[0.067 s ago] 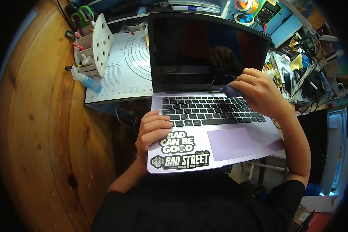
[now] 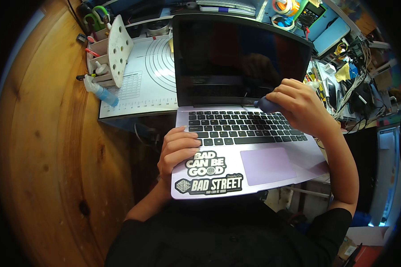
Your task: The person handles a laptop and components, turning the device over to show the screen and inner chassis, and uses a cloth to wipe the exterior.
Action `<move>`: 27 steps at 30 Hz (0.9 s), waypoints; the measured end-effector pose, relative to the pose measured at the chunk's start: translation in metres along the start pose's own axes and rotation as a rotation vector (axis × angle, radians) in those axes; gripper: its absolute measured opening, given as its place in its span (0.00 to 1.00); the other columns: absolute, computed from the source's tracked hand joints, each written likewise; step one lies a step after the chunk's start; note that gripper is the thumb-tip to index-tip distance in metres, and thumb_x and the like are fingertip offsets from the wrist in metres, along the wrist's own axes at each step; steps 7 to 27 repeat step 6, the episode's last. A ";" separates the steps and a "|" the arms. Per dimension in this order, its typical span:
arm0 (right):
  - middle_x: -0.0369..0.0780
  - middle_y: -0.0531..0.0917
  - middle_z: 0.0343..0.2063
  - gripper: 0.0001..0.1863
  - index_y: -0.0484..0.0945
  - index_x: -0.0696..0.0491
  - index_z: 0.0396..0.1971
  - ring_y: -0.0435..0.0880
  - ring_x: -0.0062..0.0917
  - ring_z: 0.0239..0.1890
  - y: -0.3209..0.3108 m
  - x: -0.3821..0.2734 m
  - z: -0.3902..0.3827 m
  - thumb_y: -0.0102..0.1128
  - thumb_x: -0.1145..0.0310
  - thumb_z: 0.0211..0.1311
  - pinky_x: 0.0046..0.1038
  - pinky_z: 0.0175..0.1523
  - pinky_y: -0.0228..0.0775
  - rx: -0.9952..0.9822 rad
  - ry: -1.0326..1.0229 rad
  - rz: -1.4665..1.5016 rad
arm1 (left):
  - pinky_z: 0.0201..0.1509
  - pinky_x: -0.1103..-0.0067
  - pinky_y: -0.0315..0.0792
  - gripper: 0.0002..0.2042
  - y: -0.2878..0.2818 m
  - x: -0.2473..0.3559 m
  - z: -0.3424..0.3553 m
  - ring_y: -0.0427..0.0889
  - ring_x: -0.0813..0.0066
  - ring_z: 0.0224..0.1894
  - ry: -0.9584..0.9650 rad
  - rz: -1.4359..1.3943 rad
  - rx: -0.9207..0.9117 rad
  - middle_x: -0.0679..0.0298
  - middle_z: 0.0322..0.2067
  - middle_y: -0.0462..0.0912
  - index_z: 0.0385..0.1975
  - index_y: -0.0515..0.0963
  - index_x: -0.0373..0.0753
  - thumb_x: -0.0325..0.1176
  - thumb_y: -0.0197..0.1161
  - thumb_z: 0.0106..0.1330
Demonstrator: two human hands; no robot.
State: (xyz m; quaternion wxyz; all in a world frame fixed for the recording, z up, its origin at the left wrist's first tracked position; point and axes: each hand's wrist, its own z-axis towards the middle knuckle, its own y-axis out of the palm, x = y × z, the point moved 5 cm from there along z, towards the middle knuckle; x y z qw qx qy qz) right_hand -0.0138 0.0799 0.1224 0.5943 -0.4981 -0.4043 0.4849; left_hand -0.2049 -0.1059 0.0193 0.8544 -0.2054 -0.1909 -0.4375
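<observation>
An opened laptop with a silver-lilac palm rest, black keys and two dark stickers lies in front of me, its screen dark. My left hand grips the laptop's left edge, fingertips on the keyboard's left side and thumb hidden. In my right hand, over the keyboard's right part, is a dark blue bulb-shaped air blower. Its narrow end points left, close to the hinge between keys and screen. My fingers cover the rest of the blower. A faint reflection of the hand shows in the screen.
Behind the laptop is a white printed work mat. A clear bottle of blue liquid stands beside a white tool holder at left. A green multimeter, cable bundles and tools crowd the right. Wooden planks cover the left.
The whole view has shifted very slightly. Both hands and the blower hold the same places against the laptop.
</observation>
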 end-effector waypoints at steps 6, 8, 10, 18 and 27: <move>0.39 0.82 0.34 0.23 0.79 0.56 0.40 0.80 0.35 0.37 -0.014 -0.007 0.009 0.68 0.81 0.36 0.35 0.43 0.74 0.070 -0.068 0.013 | 0.59 0.54 0.71 0.24 -0.001 0.000 -0.001 0.82 0.58 0.45 0.001 -0.001 0.007 0.56 0.39 0.80 0.44 0.69 0.38 0.37 0.76 0.53; 0.39 0.82 0.34 0.23 0.79 0.56 0.40 0.80 0.35 0.37 -0.014 -0.007 0.009 0.68 0.81 0.36 0.35 0.43 0.74 0.070 -0.068 0.013 | 0.59 0.54 0.71 0.24 -0.001 0.000 -0.001 0.82 0.58 0.45 0.001 -0.001 0.007 0.56 0.39 0.80 0.44 0.69 0.38 0.37 0.76 0.53; 0.39 0.82 0.34 0.23 0.79 0.56 0.40 0.80 0.35 0.37 -0.014 -0.007 0.009 0.68 0.81 0.36 0.35 0.43 0.74 0.070 -0.068 0.013 | 0.59 0.54 0.71 0.24 -0.001 0.000 -0.001 0.82 0.58 0.45 0.001 -0.001 0.007 0.56 0.39 0.80 0.44 0.69 0.38 0.37 0.76 0.53; 0.39 0.82 0.34 0.23 0.79 0.56 0.40 0.80 0.35 0.37 -0.014 -0.007 0.009 0.68 0.81 0.36 0.35 0.43 0.74 0.070 -0.068 0.013 | 0.59 0.54 0.71 0.24 -0.001 0.000 -0.001 0.82 0.58 0.45 0.001 -0.001 0.007 0.56 0.39 0.80 0.44 0.69 0.38 0.37 0.76 0.53; 0.39 0.82 0.34 0.23 0.79 0.56 0.40 0.80 0.35 0.37 -0.014 -0.007 0.009 0.68 0.81 0.36 0.35 0.43 0.74 0.070 -0.068 0.013 | 0.59 0.54 0.71 0.24 -0.001 0.000 -0.001 0.82 0.58 0.45 0.001 -0.001 0.007 0.56 0.39 0.80 0.44 0.69 0.38 0.37 0.76 0.53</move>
